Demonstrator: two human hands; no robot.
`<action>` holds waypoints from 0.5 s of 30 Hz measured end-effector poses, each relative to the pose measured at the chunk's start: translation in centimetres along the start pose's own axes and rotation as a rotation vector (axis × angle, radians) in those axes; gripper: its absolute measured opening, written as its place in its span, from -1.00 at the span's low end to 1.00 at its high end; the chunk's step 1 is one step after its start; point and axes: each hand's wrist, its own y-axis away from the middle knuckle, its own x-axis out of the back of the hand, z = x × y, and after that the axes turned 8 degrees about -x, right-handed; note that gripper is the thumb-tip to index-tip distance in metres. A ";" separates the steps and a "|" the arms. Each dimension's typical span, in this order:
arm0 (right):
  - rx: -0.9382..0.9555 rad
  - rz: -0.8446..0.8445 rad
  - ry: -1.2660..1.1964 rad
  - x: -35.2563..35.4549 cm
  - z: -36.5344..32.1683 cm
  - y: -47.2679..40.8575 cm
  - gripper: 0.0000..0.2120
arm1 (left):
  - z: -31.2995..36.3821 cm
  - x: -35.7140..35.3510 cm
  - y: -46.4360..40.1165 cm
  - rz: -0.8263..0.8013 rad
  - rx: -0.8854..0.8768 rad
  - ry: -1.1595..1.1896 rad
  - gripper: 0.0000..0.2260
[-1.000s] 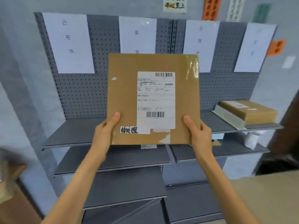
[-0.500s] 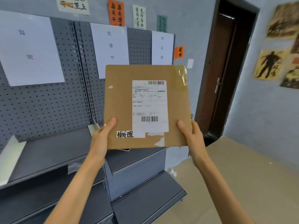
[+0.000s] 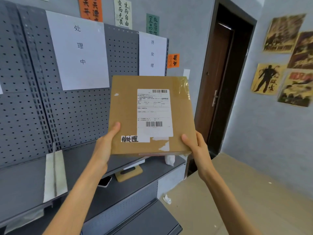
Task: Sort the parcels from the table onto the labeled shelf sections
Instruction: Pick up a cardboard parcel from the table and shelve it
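Your left hand [image 3: 105, 146] and right hand [image 3: 197, 147] each clamp a lower corner of the flat cardboard parcel [image 3: 150, 114], thumbs on its labelled face, holding it upright in the air before the right end of the grey shelf unit [image 3: 81, 114]. Its top edge overlaps the bottom of the 待处理 sheet [image 3: 152, 54]; the 处理中 sheet [image 3: 79, 50] hangs to the left. Bare shelf board [image 3: 79, 158] lies under your left wrist. Open tan floor [image 3: 245, 192] and a dark door [image 3: 218, 85] stand to your right.
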 end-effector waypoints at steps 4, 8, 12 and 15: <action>0.008 0.065 0.018 1.3 0.6 -4.4 -0.35 | -1.2 -2.6 -3.5 -0.057 0.045 0.003 -0.64; -0.002 0.080 -0.003 3.3 0.9 -8.2 -0.41 | -2.0 -5.1 -5.9 -0.093 0.052 0.005 -0.77; -0.031 0.020 -0.008 5.0 1.5 -12.8 -0.41 | -3.1 -7.8 -8.5 -0.074 -0.009 0.000 -0.68; -0.056 -0.006 -0.015 6.2 2.0 -16.9 -0.47 | -4.5 -10.1 -10.5 -0.037 -0.038 -0.043 -0.51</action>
